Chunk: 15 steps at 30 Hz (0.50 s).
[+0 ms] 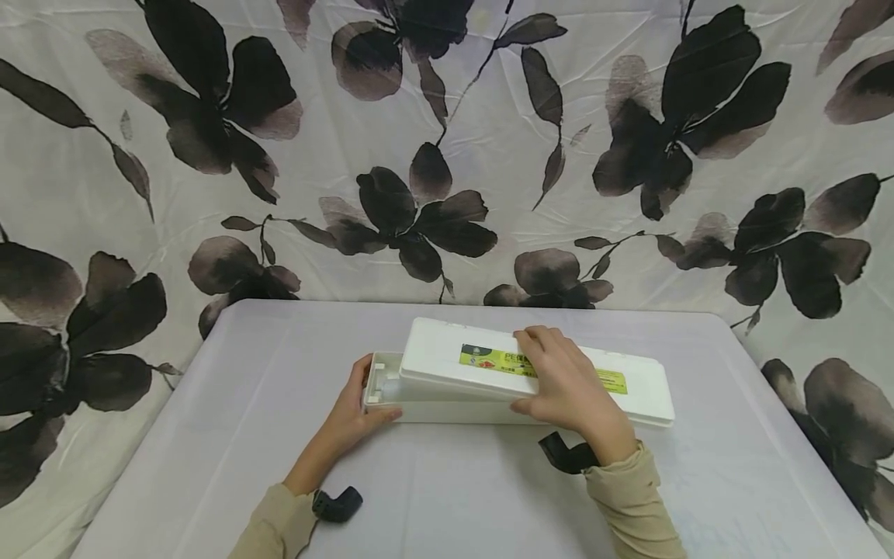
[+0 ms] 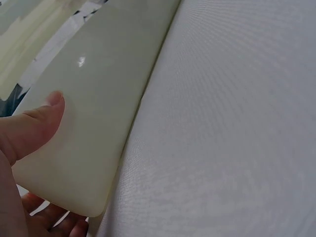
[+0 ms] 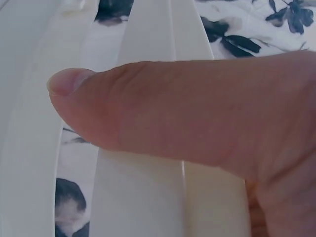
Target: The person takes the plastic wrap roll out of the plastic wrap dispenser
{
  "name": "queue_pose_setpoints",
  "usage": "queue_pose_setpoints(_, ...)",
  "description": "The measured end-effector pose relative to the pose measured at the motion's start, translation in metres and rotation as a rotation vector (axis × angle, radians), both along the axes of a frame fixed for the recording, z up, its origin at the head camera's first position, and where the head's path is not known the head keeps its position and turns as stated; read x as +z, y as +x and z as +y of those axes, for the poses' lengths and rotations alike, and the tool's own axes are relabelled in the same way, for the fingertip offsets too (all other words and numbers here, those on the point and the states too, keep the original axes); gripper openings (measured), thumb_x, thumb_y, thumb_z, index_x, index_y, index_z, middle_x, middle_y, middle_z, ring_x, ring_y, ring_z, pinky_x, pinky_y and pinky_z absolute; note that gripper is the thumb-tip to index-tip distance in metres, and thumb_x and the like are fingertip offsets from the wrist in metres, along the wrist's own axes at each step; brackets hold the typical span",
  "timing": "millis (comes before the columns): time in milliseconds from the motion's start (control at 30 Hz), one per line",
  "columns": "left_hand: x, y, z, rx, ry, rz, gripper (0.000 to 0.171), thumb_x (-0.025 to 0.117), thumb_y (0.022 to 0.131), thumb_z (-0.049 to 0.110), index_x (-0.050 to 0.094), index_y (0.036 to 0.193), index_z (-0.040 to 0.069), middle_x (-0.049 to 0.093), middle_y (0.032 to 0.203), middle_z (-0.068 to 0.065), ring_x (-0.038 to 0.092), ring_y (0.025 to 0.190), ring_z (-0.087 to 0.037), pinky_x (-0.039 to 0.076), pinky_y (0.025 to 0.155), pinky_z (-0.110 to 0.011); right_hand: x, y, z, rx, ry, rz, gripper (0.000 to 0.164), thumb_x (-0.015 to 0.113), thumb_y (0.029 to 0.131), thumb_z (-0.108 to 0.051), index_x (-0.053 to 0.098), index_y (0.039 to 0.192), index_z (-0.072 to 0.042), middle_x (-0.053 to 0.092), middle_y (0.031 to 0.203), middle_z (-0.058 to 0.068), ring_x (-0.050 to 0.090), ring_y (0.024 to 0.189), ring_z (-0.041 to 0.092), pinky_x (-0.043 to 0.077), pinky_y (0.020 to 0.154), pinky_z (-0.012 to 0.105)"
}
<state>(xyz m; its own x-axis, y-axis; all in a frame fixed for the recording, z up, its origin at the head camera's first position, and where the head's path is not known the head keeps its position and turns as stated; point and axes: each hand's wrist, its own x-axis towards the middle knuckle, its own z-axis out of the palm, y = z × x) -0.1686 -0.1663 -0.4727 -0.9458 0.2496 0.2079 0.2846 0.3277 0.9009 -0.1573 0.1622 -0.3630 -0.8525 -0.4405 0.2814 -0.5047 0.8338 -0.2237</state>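
A long white plastic box (image 1: 447, 412) rests on the table, its left end uncovered. Its white lid (image 1: 433, 353) sits askew above it, left end raised and right end reaching past the box; a yellow-green label (image 1: 492, 359) printed "PE" is on top. My left hand (image 1: 358, 407) grips the box's left end, thumb on the front wall (image 2: 94, 123) and fingers round the end. With my right hand (image 1: 569, 380) I hold the lid across its width, thumb at the near edge. In the right wrist view a gap separates lid (image 3: 140, 197) and box (image 3: 27, 128).
A white cloth covers the table (image 1: 447, 497). Behind it hangs a pale curtain (image 1: 517, 233) with dark flowers. Black wrist mounts (image 1: 337, 505) stick out from both beige sleeves (image 1: 628, 485).
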Motion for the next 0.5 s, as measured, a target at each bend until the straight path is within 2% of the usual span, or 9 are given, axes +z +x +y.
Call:
queue_pose_setpoints(67,0.008,0.003,0.001,-0.012,-0.01,0.02,0.089,0.079,0.076,0.003,0.025,0.146,-0.009,0.048,0.135,-0.029,0.05,0.118,-0.042,0.038,0.096,-0.058,0.0,0.0,0.003,-0.013,-0.001,-0.002,0.09,0.091,0.058,-0.03,0.055,0.134,0.004,0.056,0.127,0.018,0.052,0.117,0.035,0.043,0.097,0.05)
queue_pose_setpoints(200,0.007,0.003,0.002,-0.013,-0.015,0.029,0.09,0.08,0.076,0.003,0.025,0.146,-0.009,0.049,0.135,-0.028,0.051,0.117,-0.041,0.039,0.096,-0.057,0.001,0.001,0.009,-0.038,-0.004,-0.005,0.091,0.091,0.058,-0.03,0.055,0.134,0.004,0.056,0.127,0.018,0.052,0.116,0.035,0.043,0.096,0.05)
queue_pose_setpoints(300,-0.002,0.0,0.0,-0.014,0.004,0.026,0.09,0.08,0.076,0.003,0.025,0.147,-0.007,0.048,0.135,-0.028,0.05,0.118,-0.042,0.037,0.098,-0.059,0.003,0.001,0.014,-0.057,-0.013,-0.012,0.091,0.092,0.058,-0.029,0.055,0.135,0.004,0.056,0.127,0.018,0.052,0.115,0.035,0.044,0.095,0.05)
queue_pose_setpoints(500,-0.029,-0.012,-0.006,-0.008,0.015,0.015,0.095,0.082,0.076,0.008,0.024,0.151,0.003,0.047,0.141,-0.021,0.049,0.123,-0.037,0.034,0.102,-0.06,0.005,0.003,0.026,-0.102,-0.038,-0.018,0.092,0.092,0.058,-0.028,0.054,0.136,0.003,0.055,0.128,0.018,0.051,0.115,0.035,0.044,0.092,0.052)
